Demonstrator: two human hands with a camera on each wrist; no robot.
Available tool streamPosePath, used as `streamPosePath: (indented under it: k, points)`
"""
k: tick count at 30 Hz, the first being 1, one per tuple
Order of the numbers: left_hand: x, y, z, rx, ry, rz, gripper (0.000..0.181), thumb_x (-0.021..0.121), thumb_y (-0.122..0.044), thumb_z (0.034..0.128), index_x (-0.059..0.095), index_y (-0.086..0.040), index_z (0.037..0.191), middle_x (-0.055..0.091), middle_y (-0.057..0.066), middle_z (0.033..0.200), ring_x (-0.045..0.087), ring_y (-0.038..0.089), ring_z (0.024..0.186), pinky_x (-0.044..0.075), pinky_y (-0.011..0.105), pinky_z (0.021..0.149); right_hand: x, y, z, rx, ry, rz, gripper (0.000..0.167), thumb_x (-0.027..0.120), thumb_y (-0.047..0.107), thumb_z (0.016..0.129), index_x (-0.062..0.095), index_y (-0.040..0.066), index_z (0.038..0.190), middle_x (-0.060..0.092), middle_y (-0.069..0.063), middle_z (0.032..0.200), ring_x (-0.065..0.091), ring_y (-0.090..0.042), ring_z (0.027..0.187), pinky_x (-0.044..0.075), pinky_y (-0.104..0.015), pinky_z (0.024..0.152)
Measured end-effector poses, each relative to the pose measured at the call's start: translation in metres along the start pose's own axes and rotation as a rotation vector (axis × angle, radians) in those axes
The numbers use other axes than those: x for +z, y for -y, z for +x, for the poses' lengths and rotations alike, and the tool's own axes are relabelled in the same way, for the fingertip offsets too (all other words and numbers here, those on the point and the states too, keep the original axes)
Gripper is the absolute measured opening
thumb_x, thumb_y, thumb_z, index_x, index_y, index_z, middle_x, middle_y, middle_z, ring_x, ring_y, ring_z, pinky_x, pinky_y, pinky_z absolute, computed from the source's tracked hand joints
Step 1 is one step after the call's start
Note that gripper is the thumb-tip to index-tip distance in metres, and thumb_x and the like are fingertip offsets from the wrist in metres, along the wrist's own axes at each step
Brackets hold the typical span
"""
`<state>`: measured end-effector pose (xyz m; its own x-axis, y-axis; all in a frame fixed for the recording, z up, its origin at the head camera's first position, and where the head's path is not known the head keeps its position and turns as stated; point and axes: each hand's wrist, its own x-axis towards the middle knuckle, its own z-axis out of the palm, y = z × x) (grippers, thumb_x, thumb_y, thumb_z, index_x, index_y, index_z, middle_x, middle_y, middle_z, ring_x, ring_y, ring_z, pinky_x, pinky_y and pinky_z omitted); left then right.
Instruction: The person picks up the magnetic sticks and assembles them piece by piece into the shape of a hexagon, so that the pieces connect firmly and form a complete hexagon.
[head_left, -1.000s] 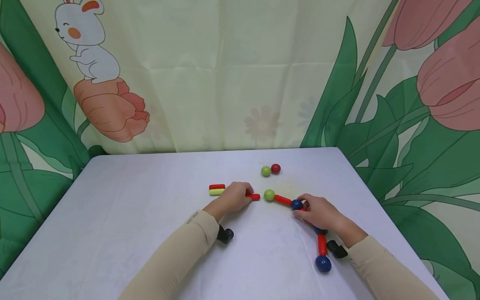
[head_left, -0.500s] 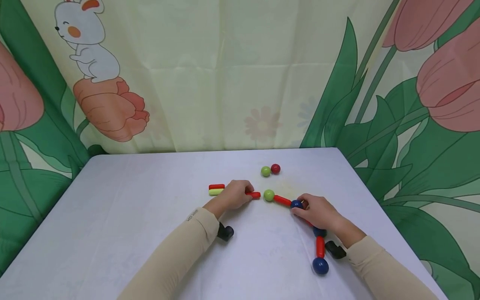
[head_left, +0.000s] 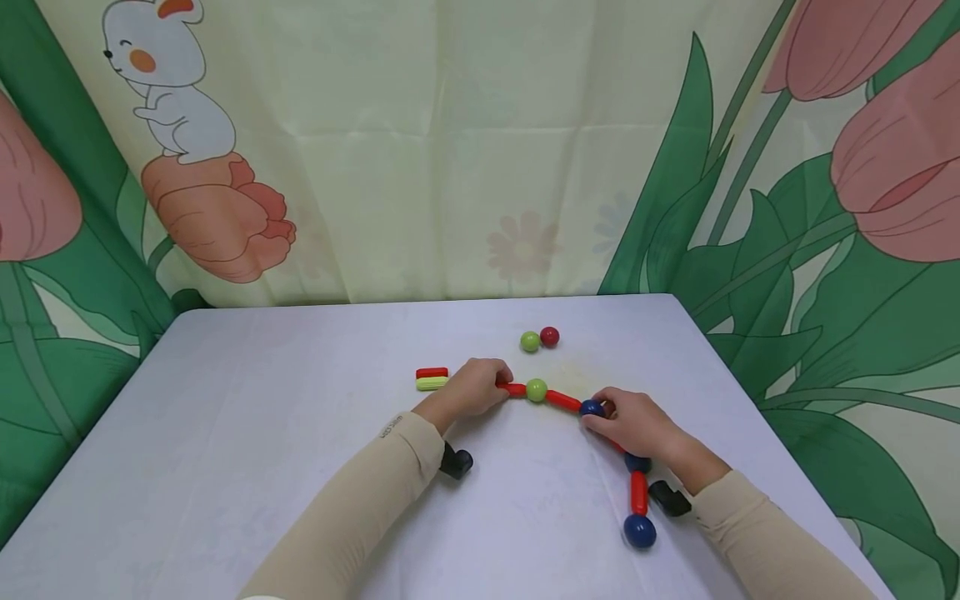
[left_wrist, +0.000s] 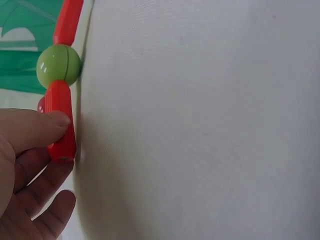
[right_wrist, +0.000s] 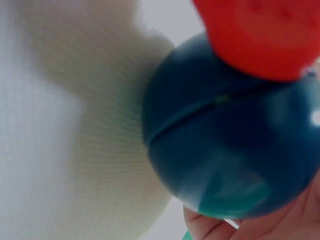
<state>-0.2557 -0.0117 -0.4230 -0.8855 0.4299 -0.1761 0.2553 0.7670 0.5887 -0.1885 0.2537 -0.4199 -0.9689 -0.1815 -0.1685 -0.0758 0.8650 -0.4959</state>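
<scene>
In the head view, my left hand (head_left: 472, 388) pinches a red rod (head_left: 516, 390) between thumb and fingers. The rod's far end meets a light green ball (head_left: 536, 390), as the left wrist view also shows. From that ball a chain runs right: a red rod (head_left: 562, 401), then a dark blue ball (head_left: 591, 408) gripped by my right hand (head_left: 637, 423). Another red rod, partly hidden under that hand, leads to a second blue ball (head_left: 637, 463). A further red rod (head_left: 638, 493) joins it to an end blue ball (head_left: 640, 532). One blue ball (right_wrist: 225, 130) fills the right wrist view.
Behind my left hand lie a loose red rod (head_left: 432, 372) and a yellow-green rod (head_left: 431, 384), side by side. A green ball (head_left: 529, 341) and a red ball (head_left: 550, 337) sit farther back on the white table (head_left: 300, 358). A printed curtain hangs behind.
My left hand has moved slightly right, closing the gap between its red rod and the green ball. The chain's lower end has swung slightly left; my right hand has hardly moved.
</scene>
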Motion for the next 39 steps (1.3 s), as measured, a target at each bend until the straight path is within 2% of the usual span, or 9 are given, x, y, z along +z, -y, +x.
streamPosePath:
  k: [8, 11, 15, 18, 21, 24, 30, 39]
  points:
    - [0.0, -0.002, 0.001, 0.025, -0.011, -0.002, 0.021, 0.071, -0.013, 0.0944, 0.069, -0.01, 0.115, 0.064, 0.0, 0.101, 0.057, 0.017, 0.095, 0.051, 0.028, 0.088, -0.004, 0.003, -0.002, 0.001, 0.036, -0.036, 0.049, 0.073, 0.032, 0.092, 0.062, -0.001, 0.126, 0.058, -0.005, 0.088, 0.053, -0.021, 0.08, 0.047, -0.032, 0.062]
    - [0.0, -0.003, 0.003, 0.03, -0.012, 0.0, 0.021, 0.07, -0.013, 0.0949, 0.069, -0.01, 0.116, 0.065, 0.0, 0.101, 0.057, 0.017, 0.095, 0.05, 0.029, 0.089, -0.011, 0.006, -0.004, -0.026, 0.052, -0.073, 0.049, 0.072, 0.029, 0.092, 0.061, -0.002, 0.128, 0.063, -0.009, 0.098, 0.055, -0.023, 0.085, 0.052, -0.034, 0.067]
    - [0.0, -0.005, 0.005, 0.037, -0.011, 0.017, 0.021, 0.069, -0.012, 0.0953, 0.069, -0.01, 0.116, 0.065, 0.0, 0.101, 0.057, 0.017, 0.094, 0.05, 0.029, 0.09, -0.021, 0.013, -0.002, -0.09, 0.081, -0.115, 0.034, 0.071, 0.017, 0.093, 0.064, 0.003, 0.123, 0.063, -0.015, 0.117, 0.058, -0.029, 0.1, 0.056, -0.043, 0.082]
    - [0.0, -0.006, 0.009, 0.048, -0.012, 0.023, 0.021, 0.069, -0.012, 0.0953, 0.069, -0.01, 0.116, 0.064, 0.0, 0.101, 0.056, 0.017, 0.094, 0.05, 0.029, 0.09, -0.026, 0.018, 0.003, -0.142, 0.141, -0.142, 0.026, 0.069, 0.008, 0.093, 0.067, 0.008, 0.119, 0.062, -0.014, 0.123, 0.056, -0.032, 0.109, 0.053, -0.05, 0.091]
    - [0.0, -0.006, 0.011, 0.056, -0.003, 0.014, 0.021, 0.069, -0.012, 0.0954, 0.069, -0.01, 0.116, 0.064, 0.0, 0.101, 0.056, 0.017, 0.094, 0.05, 0.029, 0.09, -0.026, 0.024, 0.009, -0.164, 0.212, -0.163, 0.031, 0.066, 0.003, 0.093, 0.069, 0.012, 0.122, 0.06, -0.012, 0.128, 0.054, -0.033, 0.114, 0.05, -0.052, 0.095]
    - [0.002, -0.008, 0.011, 0.067, 0.008, 0.007, 0.02, 0.069, -0.011, 0.0953, 0.069, -0.009, 0.115, 0.064, 0.0, 0.1, 0.056, 0.018, 0.094, 0.049, 0.029, 0.09, -0.025, 0.027, 0.01, -0.153, 0.25, -0.168, 0.035, 0.064, -0.001, 0.093, 0.07, 0.013, 0.125, 0.06, -0.012, 0.129, 0.052, -0.033, 0.117, 0.049, -0.053, 0.096]
    - [0.003, -0.007, 0.008, 0.057, 0.034, -0.006, 0.023, 0.07, -0.012, 0.0943, 0.068, -0.01, 0.117, 0.062, 0.0, 0.101, 0.055, 0.017, 0.095, 0.05, 0.028, 0.087, -0.023, 0.026, 0.011, -0.158, 0.242, -0.167, 0.033, 0.065, -0.001, 0.093, 0.072, 0.012, 0.122, 0.061, -0.012, 0.125, 0.053, -0.036, 0.12, 0.047, -0.053, 0.098]
    - [-0.01, 0.0, 0.006, 0.059, 0.015, -0.015, 0.027, 0.062, -0.01, 0.0974, 0.066, -0.007, 0.124, 0.066, 0.005, 0.116, 0.058, 0.02, 0.105, 0.049, 0.034, 0.095, -0.028, 0.021, 0.005, -0.154, 0.25, -0.161, 0.033, 0.07, 0.003, 0.092, 0.071, 0.011, 0.124, 0.062, -0.012, 0.122, 0.054, -0.034, 0.115, 0.052, -0.048, 0.092]
